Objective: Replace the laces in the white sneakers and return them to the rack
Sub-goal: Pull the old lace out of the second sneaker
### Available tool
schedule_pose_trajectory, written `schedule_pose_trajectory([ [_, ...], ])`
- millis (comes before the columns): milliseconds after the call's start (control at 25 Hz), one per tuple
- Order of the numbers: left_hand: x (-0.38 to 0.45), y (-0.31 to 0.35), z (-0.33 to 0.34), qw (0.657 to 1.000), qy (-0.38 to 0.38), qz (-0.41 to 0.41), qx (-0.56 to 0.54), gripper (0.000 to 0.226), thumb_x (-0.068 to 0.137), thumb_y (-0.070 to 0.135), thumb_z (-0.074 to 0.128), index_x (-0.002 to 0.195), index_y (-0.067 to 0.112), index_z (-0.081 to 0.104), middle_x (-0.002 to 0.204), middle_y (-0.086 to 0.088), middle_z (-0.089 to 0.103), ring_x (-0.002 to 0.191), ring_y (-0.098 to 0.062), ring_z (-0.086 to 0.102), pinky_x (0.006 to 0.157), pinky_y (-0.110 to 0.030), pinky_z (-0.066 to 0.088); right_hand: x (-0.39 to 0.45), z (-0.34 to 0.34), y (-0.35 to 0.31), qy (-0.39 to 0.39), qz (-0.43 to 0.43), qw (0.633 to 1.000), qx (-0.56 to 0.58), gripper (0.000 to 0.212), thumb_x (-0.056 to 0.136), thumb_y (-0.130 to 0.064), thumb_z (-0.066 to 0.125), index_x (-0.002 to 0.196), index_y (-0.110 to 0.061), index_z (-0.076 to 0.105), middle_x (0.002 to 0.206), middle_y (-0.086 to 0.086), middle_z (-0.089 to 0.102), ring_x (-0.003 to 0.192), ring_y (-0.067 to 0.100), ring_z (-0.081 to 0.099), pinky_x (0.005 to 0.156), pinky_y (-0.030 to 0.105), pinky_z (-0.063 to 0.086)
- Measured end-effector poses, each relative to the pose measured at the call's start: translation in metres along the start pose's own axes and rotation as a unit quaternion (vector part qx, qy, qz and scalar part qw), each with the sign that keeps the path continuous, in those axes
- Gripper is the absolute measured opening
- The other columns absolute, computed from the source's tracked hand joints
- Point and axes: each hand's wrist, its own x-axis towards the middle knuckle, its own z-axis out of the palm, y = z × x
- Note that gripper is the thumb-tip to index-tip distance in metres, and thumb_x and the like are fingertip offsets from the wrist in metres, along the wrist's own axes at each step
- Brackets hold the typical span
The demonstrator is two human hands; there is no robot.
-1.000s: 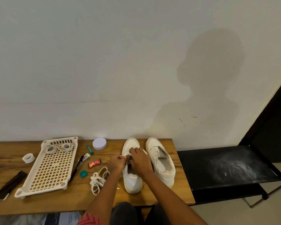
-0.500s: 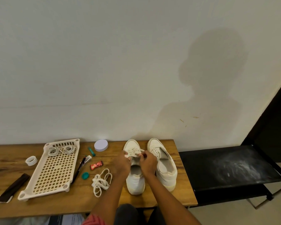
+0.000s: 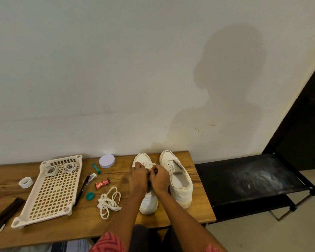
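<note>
Nearest the camera, both forearms reach fwd over the wooden table (image 3: 53, 231) edge to the left sneaker (image 3: 148, 200), which stands w/ heel toward the person & toe toward the wall. Left hand (image 3: 139, 176) & right hand (image 3: 159, 179) sit close together over its lace area, fingers curled; each grip looks clamped on a bit of lace at the eyelets, though the lace itself is mostly hidden under the fingers. Right sneaker (image 3: 178, 180) stands just beside it, touching or nearly so, tongue open, no lace visible in it. Left of the shoes, a loose bundle of white laces (image 3: 108, 201) lies on the table, near a teal cap (image 3: 89, 195) & a red wrapper (image 3: 102, 184). Further left: a black pen (image 3: 81, 190), then a cream perforated rack shelf (image 3: 52, 191) lying flat, w/ two coiled laces (image 3: 61, 168) at its far end. A dark flat strip (image 3: 5, 214) sits at the table's left edge, a white tape roll (image 3: 25, 182) beyond it. Toward the wall: a teal stick (image 3: 96, 168) & a round white lid (image 3: 107, 160). Right of the table stands a black shoe rack (image 3: 247, 179), top dusty.
</note>
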Motion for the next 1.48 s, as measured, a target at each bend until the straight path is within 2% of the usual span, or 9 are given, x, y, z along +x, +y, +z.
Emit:
schedule_pose_trajectory([
  [120, -0.001, -0.006, 0.005, 0.992, 0.022, -0.097, -0.077, 0.037, 0.092, 0.015, 0.057, 0.127, 0.007, 0.047, 0.132, -0.010, 0.046, 0.113, -0.020, 0.052, 0.083, -0.023, 0.047, -0.002, 0.004, 0.002, 0.013, 0.006, 1.000, 0.004, 0.010, 0.089, -0.015, 0.060, 0.093, -0.009, 0.067, 0.093, 0.005, 0.070, 0.085, 0.015, 0.063, 0.069, 0.013, 0.044],
  [240, 0.003, -0.017, 0.005, 0.921, 0.048, -0.301, -0.243, 0.026, 0.092, 0.009, 0.053, 0.116, -0.001, 0.059, 0.122, -0.019, 0.055, 0.107, -0.030, 0.056, 0.079, -0.030, 0.047, 0.000, 0.003, 0.003, -0.002, 0.001, 1.000, 0.001, 0.012, 0.088, -0.018, 0.063, 0.091, -0.008, 0.068, 0.091, 0.005, 0.070, 0.083, 0.015, 0.062, 0.058, 0.006, 0.035],
  [320, 0.004, -0.021, 0.005, 0.892, 0.037, -0.342, -0.294, 0.023, 0.094, 0.010, 0.050, 0.111, -0.002, 0.062, 0.116, -0.020, 0.059, 0.104, -0.032, 0.057, 0.079, -0.033, 0.048, 0.000, 0.004, 0.003, -0.008, -0.003, 1.000, -0.008, 0.012, 0.088, -0.019, 0.063, 0.091, -0.009, 0.068, 0.090, 0.005, 0.070, 0.081, 0.014, 0.061, 0.057, 0.006, 0.033],
  [400, 0.005, -0.024, 0.004, 0.913, 0.064, -0.286, -0.283, 0.020, 0.093, 0.009, 0.051, 0.108, 0.003, 0.061, 0.113, -0.017, 0.060, 0.102, -0.030, 0.056, 0.077, -0.034, 0.048, 0.001, 0.004, 0.004, -0.009, -0.001, 1.000, -0.011, 0.012, 0.088, -0.019, 0.063, 0.092, -0.009, 0.068, 0.092, 0.006, 0.070, 0.082, 0.014, 0.061, 0.058, 0.006, 0.034],
  [560, 0.002, -0.028, -0.006, 0.963, 0.094, -0.030, -0.249, 0.026, 0.091, 0.017, 0.057, 0.117, 0.012, 0.057, 0.118, -0.005, 0.060, 0.105, -0.021, 0.056, 0.073, -0.022, 0.043, 0.002, 0.003, 0.005, 0.000, -0.011, 1.000, -0.020, 0.015, 0.090, -0.021, 0.060, 0.098, -0.010, 0.068, 0.097, 0.005, 0.070, 0.086, 0.015, 0.063, 0.067, 0.009, 0.040],
  [720, 0.000, -0.019, -0.007, 0.994, 0.007, 0.106, -0.007, 0.044, 0.093, 0.027, 0.054, 0.135, 0.026, 0.040, 0.130, 0.000, 0.056, 0.120, -0.015, 0.048, 0.093, -0.022, 0.046, -0.003, 0.005, 0.004, 0.009, -0.011, 1.000, -0.026, 0.018, 0.092, -0.021, 0.057, 0.105, -0.013, 0.067, 0.104, 0.002, 0.069, 0.092, 0.013, 0.063, 0.077, 0.013, 0.043],
  [1080, -0.009, -0.013, 0.005, 0.984, 0.112, -0.082, -0.114, 0.019, 0.089, 0.016, 0.057, 0.107, 0.022, 0.058, 0.110, 0.000, 0.061, 0.110, -0.021, 0.049, 0.095, -0.034, 0.033, -0.003, 0.006, 0.006, 0.034, -0.012, 0.999, -0.011, 0.013, 0.091, -0.019, 0.058, 0.094, -0.010, 0.067, 0.094, 0.005, 0.069, 0.085, 0.015, 0.062, 0.067, 0.013, 0.040],
  [1280, 0.000, -0.048, 0.000, 0.877, 0.209, -0.310, -0.302, 0.020, 0.088, 0.002, 0.058, 0.106, 0.011, 0.057, 0.109, -0.014, 0.064, 0.109, -0.034, 0.054, 0.094, -0.049, 0.043, -0.003, 0.006, 0.008, 0.038, -0.006, 0.999, -0.010, 0.013, 0.091, -0.020, 0.059, 0.093, -0.009, 0.068, 0.092, 0.005, 0.069, 0.085, 0.017, 0.062, 0.064, 0.016, 0.039],
  [1480, 0.006, -0.041, 0.003, 0.975, 0.144, -0.142, -0.090, 0.055, 0.089, 0.014, 0.061, 0.139, 0.011, 0.040, 0.136, -0.013, 0.051, 0.126, -0.033, 0.044, 0.103, -0.051, 0.034, -0.004, 0.014, 0.005, 0.031, -0.017, 0.998, -0.058, 0.014, 0.092, -0.024, 0.056, 0.094, -0.013, 0.066, 0.097, 0.002, 0.067, 0.088, 0.015, 0.060, 0.064, 0.015, 0.042],
])
